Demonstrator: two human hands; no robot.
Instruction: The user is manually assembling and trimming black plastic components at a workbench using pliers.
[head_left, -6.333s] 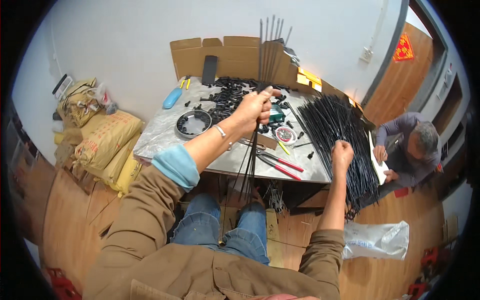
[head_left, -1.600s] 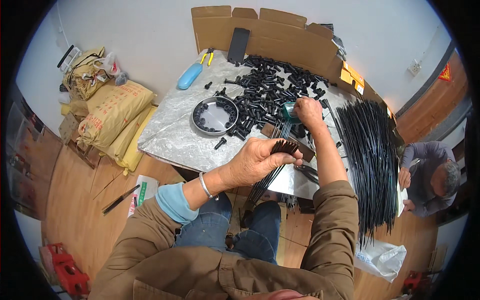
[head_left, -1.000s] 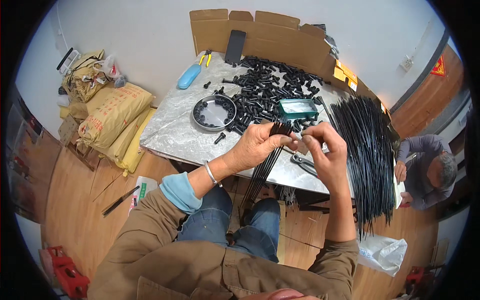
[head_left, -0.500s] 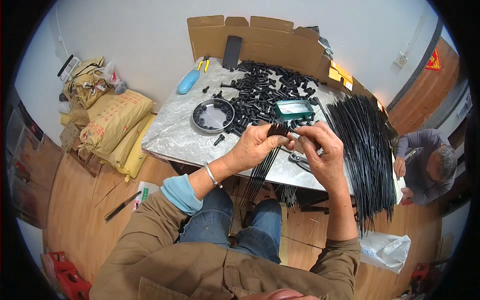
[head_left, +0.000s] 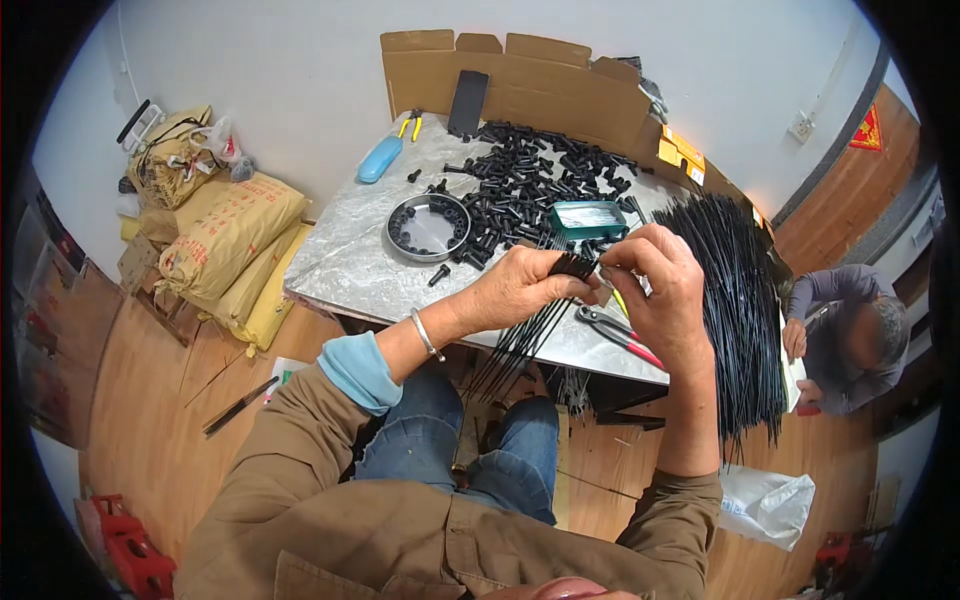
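Here, left hand (head_left: 528,289) with grip around black rods (head_left: 524,342), right hand (head_left: 660,290) with grip unclear, red writing on tan sack (head_left: 235,235)

We log the left hand (head_left: 530,285) pinching a fan of thin black rods (head_left: 530,330) — right hand (head_left: 660,285) at three o'clock, fingers curled, tips unclear. From the grip: black bolts (head_left: 520,200) at eleven, green box (head_left: 575,230) just past twelve, red-handled tool (head_left: 641,351) at five.
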